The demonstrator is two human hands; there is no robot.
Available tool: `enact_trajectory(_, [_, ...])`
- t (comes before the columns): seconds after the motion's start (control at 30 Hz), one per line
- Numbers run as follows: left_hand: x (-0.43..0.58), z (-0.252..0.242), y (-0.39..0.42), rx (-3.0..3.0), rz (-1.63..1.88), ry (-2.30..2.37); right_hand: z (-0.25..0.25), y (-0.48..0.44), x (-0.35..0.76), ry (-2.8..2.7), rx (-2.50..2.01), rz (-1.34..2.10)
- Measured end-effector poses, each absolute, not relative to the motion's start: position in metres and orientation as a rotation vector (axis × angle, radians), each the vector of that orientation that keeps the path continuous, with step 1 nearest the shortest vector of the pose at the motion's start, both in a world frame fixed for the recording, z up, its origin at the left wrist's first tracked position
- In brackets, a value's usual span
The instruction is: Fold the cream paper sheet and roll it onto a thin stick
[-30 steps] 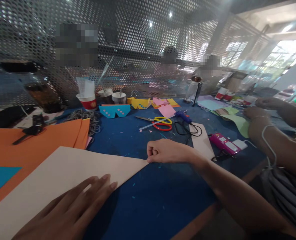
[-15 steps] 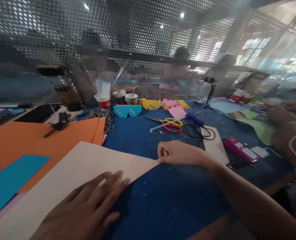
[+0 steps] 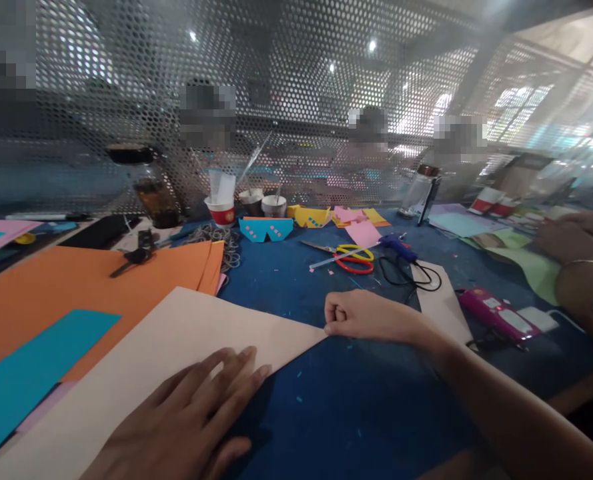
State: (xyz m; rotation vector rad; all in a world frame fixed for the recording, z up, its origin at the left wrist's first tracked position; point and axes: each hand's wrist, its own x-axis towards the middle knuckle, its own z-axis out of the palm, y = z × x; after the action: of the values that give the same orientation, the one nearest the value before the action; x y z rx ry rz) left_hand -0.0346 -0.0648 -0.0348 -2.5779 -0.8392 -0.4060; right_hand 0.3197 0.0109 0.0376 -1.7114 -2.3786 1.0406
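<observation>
A cream sheet of paper (image 3: 176, 340), with one end folded to a point, lies across the left part of the blue table. My left hand (image 3: 191, 410) rests flat on the sheet near its front edge, fingers stretched out. With fingers curled closed, my right hand (image 3: 359, 315) pinches the sheet's pointed tip at the right. Under the sheet's left part are orange paper (image 3: 136, 270) and a blue paper strip (image 3: 41, 360). Beyond my right hand lie scissors (image 3: 353, 259) with red and yellow handles and a blue glue gun (image 3: 399, 247).
Blue paper glasses (image 3: 266, 229), paper cups (image 3: 222, 213) and tangled grey string (image 3: 226, 245) sit toward the mesh screen. A magenta device (image 3: 499, 313) lies at the right, near another person's arm (image 3: 581, 267). Bottles (image 3: 159, 200) stand at the back.
The whole view has shifted slightly, so things appear a little further right and lower. Both hands keep their places on the cream sheet.
</observation>
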Motion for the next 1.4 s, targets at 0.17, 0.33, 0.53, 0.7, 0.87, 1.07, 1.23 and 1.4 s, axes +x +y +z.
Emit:
enact_trajectory(0.17, [-0.035,-0.036,-0.065,-2.559,-0.425,-0.829,0.039,0.010,0.319,-2.383,-1.712,1.037])
enact_trajectory(0.33, [-0.036,-0.037,-0.065,-2.593,-0.437,-0.839,0.037,0.010,0.320,-2.384,-1.701,1.025])
enact_trajectory(0.53, [-0.037,-0.036,-0.066,-2.607,-0.439,-0.860,0.036,0.011,0.320,-2.384,-1.695,1.035])
enact_trajectory(0.7, [-0.037,-0.038,-0.066,-2.587,-0.441,-0.848,0.039,0.010,0.318,-2.380,-1.715,1.044])
enact_trajectory(0.87, [-0.037,-0.039,-0.067,-2.617,-0.402,-0.887,0.041,0.010,0.318,-2.382,-1.703,1.049])
enact_trajectory(1.07, [-0.037,-0.042,-0.069,-2.624,-0.410,-0.910,0.043,0.010,0.317,-2.373,-1.744,1.055])
enact_trajectory(1.23, [-0.043,-0.053,-0.070,-2.641,-0.368,-0.987,0.047,0.009,0.316,-2.387,-1.722,1.061])
enact_trajectory(1.4, [-0.050,-0.060,-0.068,-2.673,-0.299,-1.029,0.050,0.008,0.318,-2.401,-1.687,1.070])
